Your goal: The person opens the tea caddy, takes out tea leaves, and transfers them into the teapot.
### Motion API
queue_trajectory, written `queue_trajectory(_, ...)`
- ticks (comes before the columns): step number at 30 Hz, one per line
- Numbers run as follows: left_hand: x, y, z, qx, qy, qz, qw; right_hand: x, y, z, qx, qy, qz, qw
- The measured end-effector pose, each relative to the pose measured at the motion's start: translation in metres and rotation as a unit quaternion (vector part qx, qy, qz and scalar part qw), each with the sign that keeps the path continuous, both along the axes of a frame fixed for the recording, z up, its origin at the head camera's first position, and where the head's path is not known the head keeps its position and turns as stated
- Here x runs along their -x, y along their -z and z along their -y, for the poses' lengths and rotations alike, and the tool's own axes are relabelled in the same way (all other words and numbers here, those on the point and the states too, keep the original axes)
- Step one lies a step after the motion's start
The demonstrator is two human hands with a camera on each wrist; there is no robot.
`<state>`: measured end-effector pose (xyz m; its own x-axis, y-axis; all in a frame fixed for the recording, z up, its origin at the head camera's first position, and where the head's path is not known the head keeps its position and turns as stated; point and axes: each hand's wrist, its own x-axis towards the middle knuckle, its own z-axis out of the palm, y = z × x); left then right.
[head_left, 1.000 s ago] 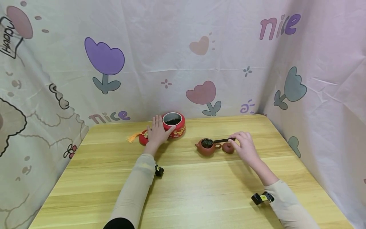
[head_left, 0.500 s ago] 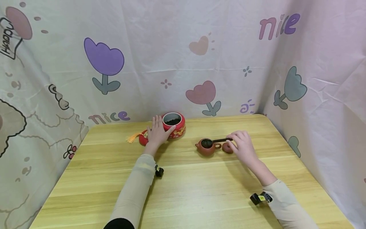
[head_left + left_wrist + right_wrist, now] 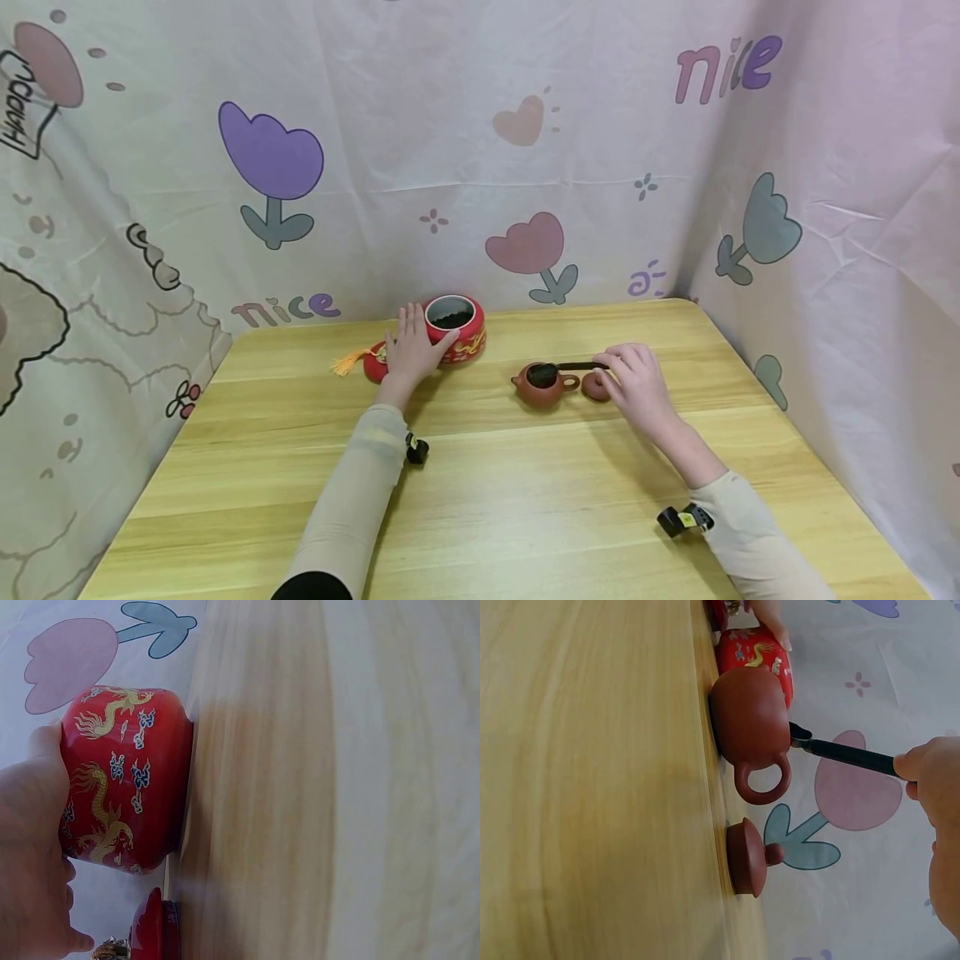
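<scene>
My left hand (image 3: 412, 350) rests against the red tea jar (image 3: 467, 343), straight fingers on its left side and thumb on its near side. Gold dragons decorate the jar (image 3: 124, 780), and dark tea leaves (image 3: 453, 320) show inside it. With its fingertips, my right hand (image 3: 637, 383) pinches the black handle of a tea scoop (image 3: 851, 755). The scoop's dark head (image 3: 543, 375) is over the mouth of a small brown clay teapot (image 3: 542, 398). In the right wrist view the teapot's wall hides part of that head (image 3: 799, 732).
The teapot's knobbed lid (image 3: 748, 859) sits on the table beside its handle, partly behind my right hand in the head view. Left of the jar lies its red lid (image 3: 375, 363) with an orange tassel (image 3: 348, 362). A patterned cloth (image 3: 375, 125) hangs behind the wooden table (image 3: 480, 500).
My right hand has shifted slightly left with the tea scoop, and the scoop's head has turned over at the teapot's mouth. My left hand stays against the jar.
</scene>
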<state>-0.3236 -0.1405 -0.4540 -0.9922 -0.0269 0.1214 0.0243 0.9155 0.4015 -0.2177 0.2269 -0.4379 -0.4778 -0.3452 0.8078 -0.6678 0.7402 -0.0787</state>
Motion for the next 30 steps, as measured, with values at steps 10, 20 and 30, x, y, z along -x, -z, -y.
queue_trajectory(10,-0.001,0.0,0.001,0.007,0.002,0.009,0.9999,-0.002,-0.006,-0.004,0.018,0.009,0.009,0.9998)
queue_trajectory(20,-0.002,0.0,0.001,0.003,0.0,0.005,1.0,-0.002,-0.013,-0.007,0.044,0.002,0.004,0.999)
queue_trajectory(30,-0.003,-0.003,0.0,-0.001,0.002,0.008,1.0,0.007,-0.02,-0.014,0.086,0.002,0.002,0.9963)
